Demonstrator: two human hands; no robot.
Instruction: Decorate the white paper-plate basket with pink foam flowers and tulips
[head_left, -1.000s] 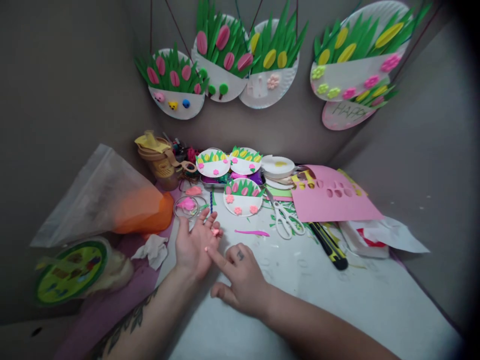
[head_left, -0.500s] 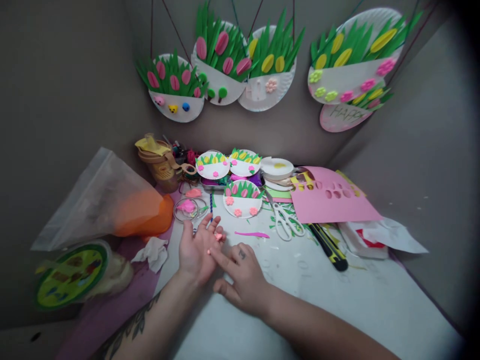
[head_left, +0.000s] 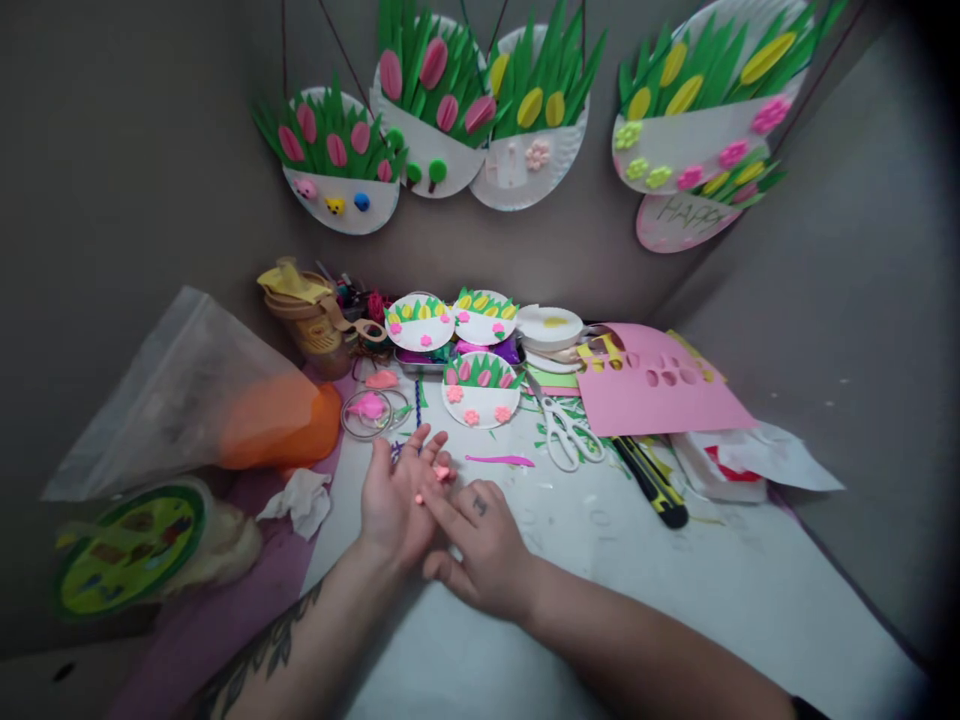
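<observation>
My left hand [head_left: 397,500] lies palm up over the white table, fingers spread. A coral clay lump [head_left: 441,473] rests on its fingers, and a tiny coral ball [head_left: 419,498] sits on the palm. The index finger of my right hand [head_left: 480,550] reaches onto that palm, touching at or beside the ball; its thumb is apart and the other fingers are curled. Beyond the hands lie a pink modelling tool [head_left: 500,460] and a small paper plate [head_left: 481,392] with paper tulips and coral flowers.
White scissors [head_left: 564,435], a black-and-yellow cutter [head_left: 652,485] and pink paper [head_left: 660,385] lie to the right. On the left are a plastic bag [head_left: 180,385] with orange material, a tub [head_left: 135,550], crumpled tissue [head_left: 300,502] and a brown cup [head_left: 311,325]. Decorated plates [head_left: 341,205] hang behind.
The camera view has shifted slightly, moving the background up and left. Both hands keep nearly the same pose, with my right index finger still at my left palm.
</observation>
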